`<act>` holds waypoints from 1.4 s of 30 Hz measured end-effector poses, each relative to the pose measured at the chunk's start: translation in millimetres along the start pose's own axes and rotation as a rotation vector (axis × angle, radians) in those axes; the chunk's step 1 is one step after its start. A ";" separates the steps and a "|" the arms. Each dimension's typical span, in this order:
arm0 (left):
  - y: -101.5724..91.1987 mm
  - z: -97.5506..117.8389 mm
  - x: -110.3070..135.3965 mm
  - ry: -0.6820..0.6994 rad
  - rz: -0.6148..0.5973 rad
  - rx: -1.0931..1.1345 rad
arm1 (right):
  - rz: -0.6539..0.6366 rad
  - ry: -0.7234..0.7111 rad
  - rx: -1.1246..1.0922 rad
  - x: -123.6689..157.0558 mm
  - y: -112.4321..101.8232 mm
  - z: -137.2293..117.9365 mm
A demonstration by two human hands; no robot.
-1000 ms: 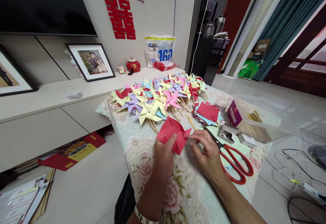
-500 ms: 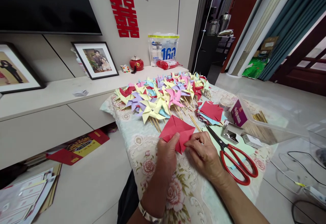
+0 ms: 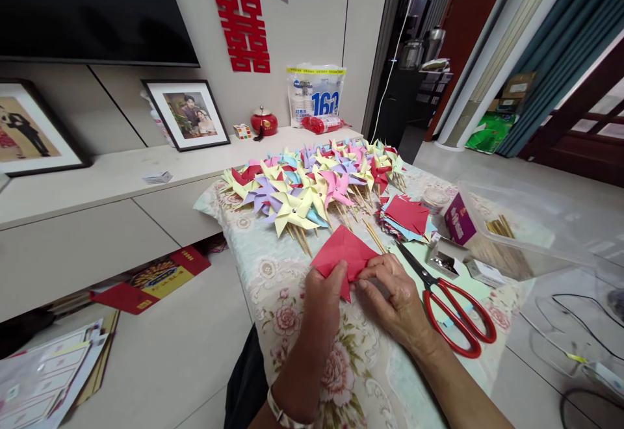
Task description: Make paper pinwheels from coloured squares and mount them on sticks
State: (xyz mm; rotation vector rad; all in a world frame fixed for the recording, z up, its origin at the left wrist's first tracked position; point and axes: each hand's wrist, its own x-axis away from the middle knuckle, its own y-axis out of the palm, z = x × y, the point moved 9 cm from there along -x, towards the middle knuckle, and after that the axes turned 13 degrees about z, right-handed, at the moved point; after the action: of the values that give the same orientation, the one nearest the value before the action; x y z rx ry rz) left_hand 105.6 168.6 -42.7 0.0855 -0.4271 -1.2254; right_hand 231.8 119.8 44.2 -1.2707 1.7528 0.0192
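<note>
A red paper square [image 3: 344, 247], creased and cut in from its corners, is held over the front of the table. My left hand [image 3: 325, 292] pinches it, thumb on top near its middle. With closed fingers my right hand [image 3: 390, 292] grips the near right edge; part of the paper there is hidden behind the fingers. Just right of that hand lie red-handled scissors [image 3: 453, 305], blades pointing away. Beyond the paper, finished paper pinwheels [image 3: 297, 208] on sticks lie in a dense heap. A stack of coloured paper squares [image 3: 407, 214] sits to the right of them.
On the right are a clear plastic bin [image 3: 526, 247] with wooden sticks, a small open box [image 3: 446, 257] of metal bits and a white box [image 3: 486, 273]. A cabinet [image 3: 97, 201] with framed photos runs along the wall. Cables [image 3: 580, 312] lie on the floor.
The red paper's near right part has been folded or bent toward its middle, with my right fingers moved slightly left along it. The whole view has shifted slightly.
</note>
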 end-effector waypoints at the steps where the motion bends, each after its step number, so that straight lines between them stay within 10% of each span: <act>1: -0.5 -1.0 0.4 -0.002 0.000 -0.009 | 0.010 0.017 0.011 -0.2 -0.8 1.9; 42: 12.8 16.1 18.6 0.077 -0.117 -0.324 | 0.017 0.261 0.080 1.3 0.8 28.8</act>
State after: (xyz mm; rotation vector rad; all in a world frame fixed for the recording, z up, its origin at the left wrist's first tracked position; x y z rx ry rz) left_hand 116.2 158.5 -19.1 -0.1208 -0.1538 -1.3880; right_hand 250.2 133.5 26.8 -1.2441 1.9647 -0.2133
